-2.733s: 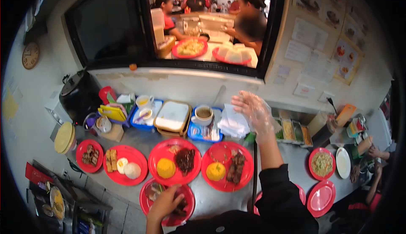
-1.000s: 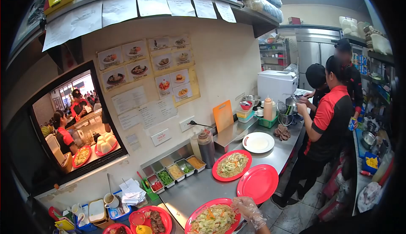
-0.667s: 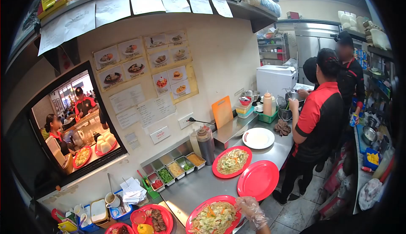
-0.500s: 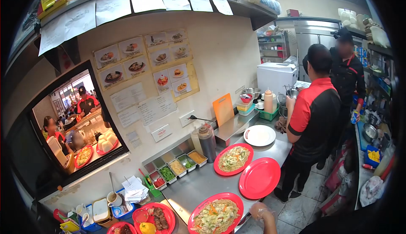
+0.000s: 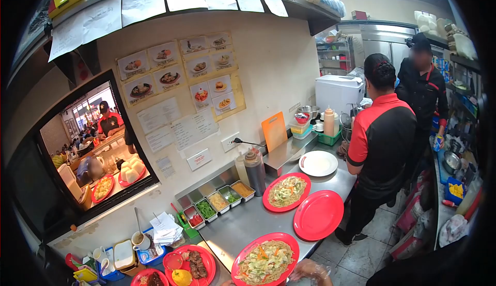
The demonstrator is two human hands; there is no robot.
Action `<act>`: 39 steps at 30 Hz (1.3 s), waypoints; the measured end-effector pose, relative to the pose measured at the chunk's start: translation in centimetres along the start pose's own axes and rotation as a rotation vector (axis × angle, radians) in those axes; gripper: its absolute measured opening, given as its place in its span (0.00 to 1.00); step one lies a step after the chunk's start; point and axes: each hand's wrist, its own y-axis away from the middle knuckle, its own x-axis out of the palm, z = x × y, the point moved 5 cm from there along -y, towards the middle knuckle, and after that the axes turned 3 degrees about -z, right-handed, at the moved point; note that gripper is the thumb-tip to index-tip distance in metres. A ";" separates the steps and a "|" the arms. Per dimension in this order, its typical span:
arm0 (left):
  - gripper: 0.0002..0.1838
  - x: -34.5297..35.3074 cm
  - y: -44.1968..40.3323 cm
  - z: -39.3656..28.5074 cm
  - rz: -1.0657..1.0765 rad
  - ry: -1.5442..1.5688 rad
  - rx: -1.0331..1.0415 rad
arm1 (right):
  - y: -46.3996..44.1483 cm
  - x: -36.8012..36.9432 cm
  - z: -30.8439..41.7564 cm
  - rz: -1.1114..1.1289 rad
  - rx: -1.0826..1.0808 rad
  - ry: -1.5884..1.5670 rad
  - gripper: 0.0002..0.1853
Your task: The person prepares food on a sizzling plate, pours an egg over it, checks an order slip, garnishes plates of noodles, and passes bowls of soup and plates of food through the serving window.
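A red oval plate of noodles topped with cabbage and carrot (image 5: 266, 260) sits at the front of the steel counter. My right hand (image 5: 311, 272), in a clear plastic glove, is at the plate's lower right rim, its fingers closed on the edge. Only a sliver of my left hand (image 5: 227, 283) shows at the bottom of the view, by the plate's left side; its fingers are mostly hidden. Farther back are a second plate of noodles (image 5: 287, 192) and a bare red oval plate (image 5: 319, 215).
Topping trays (image 5: 218, 201) and sauce bottles (image 5: 254, 172) line the wall side. A white plate (image 5: 318, 163) lies beyond. On the left are a plate of grilled meat (image 5: 196, 265) and order slips (image 5: 166, 229). Two co-workers (image 5: 382, 136) stand at right; a pass-through window (image 5: 95, 151) opens left.
My right hand has moved left and down to the front noodle plate's rim. A bit of my left hand has appeared. The nearer co-worker has turned the head away; a person in the window has left view.
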 end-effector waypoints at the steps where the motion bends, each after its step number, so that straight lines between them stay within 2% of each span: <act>1: 0.15 0.0 -0.3 0.3 -0.005 0.037 -0.018 | 0.2 0.1 0.3 0.006 -0.014 -0.054 0.21; 8: 0.15 0.0 -2.3 3.0 -0.066 0.282 -0.129 | 0.7 0.9 0.9 0.028 -0.091 -0.374 0.23; 13: 0.15 -0.4 -3.3 5.5 -0.129 0.410 -0.176 | -0.3 0.7 1.2 -0.039 -0.173 -0.452 0.25; 14: 0.15 -0.6 -3.4 5.8 -0.139 0.430 -0.179 | -1.5 0.2 1.7 -0.063 -0.265 -0.054 0.24; 16: 0.15 -1.0 -3.9 6.5 -0.155 0.464 -0.169 | -3.6 0.5 1.2 -0.128 -0.091 0.985 0.21; 17: 0.15 -1.2 -4.2 6.4 -0.160 0.470 -0.155 | -4.8 -0.3 -0.8 -0.180 -0.136 0.924 0.18; 19: 0.10 -1.7 -5.1 6.1 -0.151 0.484 -0.082 | -4.1 1.2 3.7 -0.165 -0.111 1.157 0.18; 20: 0.11 -1.9 -5.0 5.5 -0.174 0.471 -0.114 | -4.3 1.3 3.0 -0.132 -0.100 1.163 0.18; 21: 0.12 -2.1 -5.0 4.8 -0.199 0.462 -0.146 | -5.0 0.5 2.2 -0.197 -0.098 0.888 0.18; 24: 0.15 -2.5 -6.7 5.7 -0.174 0.548 -0.062 | -3.9 1.0 3.0 0.079 -0.216 -0.486 0.18; 25: 0.16 -2.6 -6.5 5.3 -0.218 0.521 -0.077 | -4.8 -0.2 0.4 0.081 0.074 -0.453 0.18; 26: 0.15 -2.7 -6.6 5.7 -0.215 0.450 -0.033 | -3.6 0.6 2.9 -0.027 0.246 -0.079 0.20; 27: 0.14 -2.8 -6.8 6.5 -0.152 0.403 0.039 | -2.8 0.9 4.5 0.006 0.368 0.118 0.19; 28: 0.15 -2.8 -5.8 6.8 -0.186 0.378 0.000 | -3.1 0.6 3.8 0.041 0.582 0.333 0.18; 30: 0.17 -3.4 -3.2 7.0 -0.255 0.385 -0.056 | -3.2 -0.8 2.1 -0.010 0.734 0.537 0.19; 31: 0.18 -3.3 -1.4 6.2 -0.217 0.241 -0.067 | -2.4 1.5 7.2 -0.029 0.621 0.713 0.20; 32: 0.20 -3.1 0.6 5.4 -0.168 0.096 -0.079 | -3.1 1.9 7.3 0.007 0.633 0.739 0.20; 33: 0.20 -3.2 2.3 4.9 -0.188 0.122 -0.098 | -4.3 3.1 8.2 0.213 0.337 1.020 0.18; 35: 0.21 -3.1 5.7 4.0 -0.056 -0.062 -0.171 | -5.7 6.5 10.1 0.452 0.013 1.270 0.16; 37: 0.21 -3.4 8.8 3.1 -0.059 -0.135 -0.156 | -7.1 11.5 13.4 0.333 0.038 1.286 0.14; 38: 0.21 -3.7 10.1 3.1 -0.091 -0.205 -0.135 | -7.9 13.6 13.0 0.362 0.043 1.288 0.14; 39: 0.21 -3.9 11.2 3.5 -0.120 -0.277 -0.115 | -8.7 16.0 12.4 0.434 -0.051 1.254 0.14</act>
